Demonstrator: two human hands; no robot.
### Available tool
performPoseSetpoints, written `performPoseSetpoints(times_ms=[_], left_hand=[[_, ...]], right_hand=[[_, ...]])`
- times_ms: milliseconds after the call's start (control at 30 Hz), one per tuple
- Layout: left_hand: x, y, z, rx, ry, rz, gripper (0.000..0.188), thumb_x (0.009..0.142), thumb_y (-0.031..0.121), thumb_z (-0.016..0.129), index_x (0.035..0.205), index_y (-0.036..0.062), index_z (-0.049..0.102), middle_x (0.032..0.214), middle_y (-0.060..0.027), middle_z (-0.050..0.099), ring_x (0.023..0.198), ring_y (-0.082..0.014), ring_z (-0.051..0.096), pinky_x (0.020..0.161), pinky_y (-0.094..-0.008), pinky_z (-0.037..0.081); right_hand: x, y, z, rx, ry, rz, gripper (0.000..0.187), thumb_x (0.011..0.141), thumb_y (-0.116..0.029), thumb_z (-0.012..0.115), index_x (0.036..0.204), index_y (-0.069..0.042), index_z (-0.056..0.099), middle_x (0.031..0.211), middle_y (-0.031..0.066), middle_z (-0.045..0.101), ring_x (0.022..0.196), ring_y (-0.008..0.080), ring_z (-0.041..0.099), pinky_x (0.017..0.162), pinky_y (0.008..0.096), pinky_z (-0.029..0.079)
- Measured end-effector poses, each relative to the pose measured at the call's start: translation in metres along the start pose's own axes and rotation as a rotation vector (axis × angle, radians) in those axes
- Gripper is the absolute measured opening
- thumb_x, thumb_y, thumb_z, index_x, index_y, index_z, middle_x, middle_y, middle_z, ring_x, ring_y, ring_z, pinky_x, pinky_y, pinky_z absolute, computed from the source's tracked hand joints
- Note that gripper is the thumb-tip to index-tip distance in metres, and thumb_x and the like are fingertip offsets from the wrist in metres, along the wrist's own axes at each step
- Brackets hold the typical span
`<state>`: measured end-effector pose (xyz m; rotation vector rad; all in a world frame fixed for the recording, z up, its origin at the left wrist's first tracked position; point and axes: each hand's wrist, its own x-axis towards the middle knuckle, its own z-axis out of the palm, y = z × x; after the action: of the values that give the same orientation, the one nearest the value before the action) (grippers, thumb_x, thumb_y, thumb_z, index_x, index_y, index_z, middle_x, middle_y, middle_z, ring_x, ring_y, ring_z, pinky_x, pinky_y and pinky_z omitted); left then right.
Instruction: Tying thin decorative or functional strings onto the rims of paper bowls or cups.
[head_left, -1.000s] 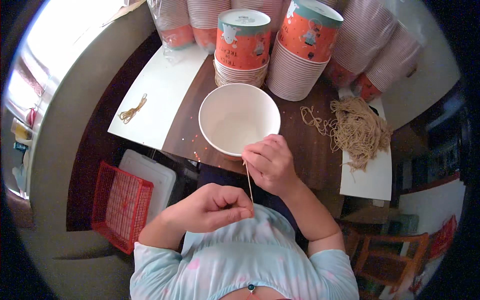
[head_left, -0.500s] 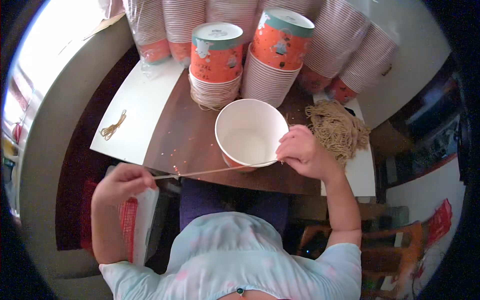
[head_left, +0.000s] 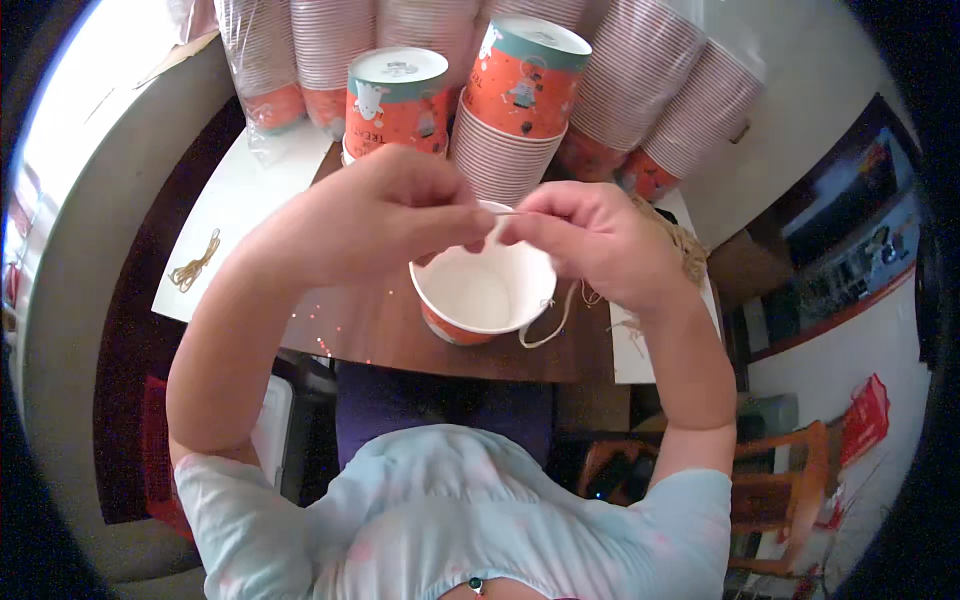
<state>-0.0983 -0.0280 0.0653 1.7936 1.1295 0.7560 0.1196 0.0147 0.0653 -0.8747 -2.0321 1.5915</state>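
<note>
An open paper bucket [head_left: 482, 292], white inside with an orange outside, stands upright on the brown table in front of me. My left hand [head_left: 405, 215] reaches over its far rim, fingertips pinched together. Close beside it, my right hand [head_left: 600, 240] also pinches, and a short stretch of thin cord spans the gap between both sets of fingertips. More of the cord [head_left: 546, 338] passes at the right side of the rim and droops in a loop onto the table. My fingers partly hide the bucket's far rim.
Behind stand two upside-down orange-and-teal bucket stacks [head_left: 508, 155], with several plastic-wrapped stacks [head_left: 640, 80] against the wall. A tan cord heap [head_left: 685, 245] lies right, partly hidden by my right arm. A small cord bundle [head_left: 195, 262] rests on the white board at left.
My left hand has swung from the table's left front edge up over the bucket, meeting my right hand, which has risen too. The cord, earlier stretched taut leftward, now hangs in a loop at right.
</note>
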Motion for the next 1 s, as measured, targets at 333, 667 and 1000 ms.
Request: performPoseSetpoints(times_ms=[333, 667, 1000], left_hand=[[-0.005, -0.045, 0.012, -0.299, -0.115, -0.109, 0.018, 0.088, 0.018, 0.059, 0.086, 0.0022, 0.068, 0.074, 0.0028, 0.062, 0.062, -0.0032, 0.049, 0.055, -0.019, 0.04], [0.002, -0.058, 0.008, -0.147, 0.011, -0.054, 0.018, 0.085, 0.015, 0.061, 0.086, -0.0023, 0.066, 0.072, -0.0001, 0.063, 0.063, -0.0057, 0.054, 0.058, -0.0221, 0.044], [0.02, -0.129, 0.011, -0.2, 0.323, -0.227, 0.03, 0.081, 0.012, 0.064, 0.106, -0.003, 0.063, 0.084, -0.0039, 0.064, 0.073, -0.0095, 0.057, 0.064, -0.0232, 0.046]], right_hand=[[0.009, 0.047, -0.003, -0.394, 0.055, -0.372, 0.053, 0.079, -0.016, 0.068, 0.126, -0.001, 0.047, 0.115, 0.0095, 0.053, 0.105, 0.0153, 0.051, 0.09, 0.0296, 0.042], [0.041, 0.047, 0.031, 0.259, -0.117, 0.002, 0.032, 0.088, -0.019, 0.061, 0.111, 0.001, 0.053, 0.09, 0.0048, 0.063, 0.074, 0.0097, 0.059, 0.067, 0.0236, 0.049], [0.079, 0.1, -0.001, -0.182, 0.163, 0.099, 0.011, 0.083, -0.012, 0.063, 0.082, -0.001, 0.063, 0.077, 0.0023, 0.061, 0.069, 0.0098, 0.056, 0.064, 0.0255, 0.045]])
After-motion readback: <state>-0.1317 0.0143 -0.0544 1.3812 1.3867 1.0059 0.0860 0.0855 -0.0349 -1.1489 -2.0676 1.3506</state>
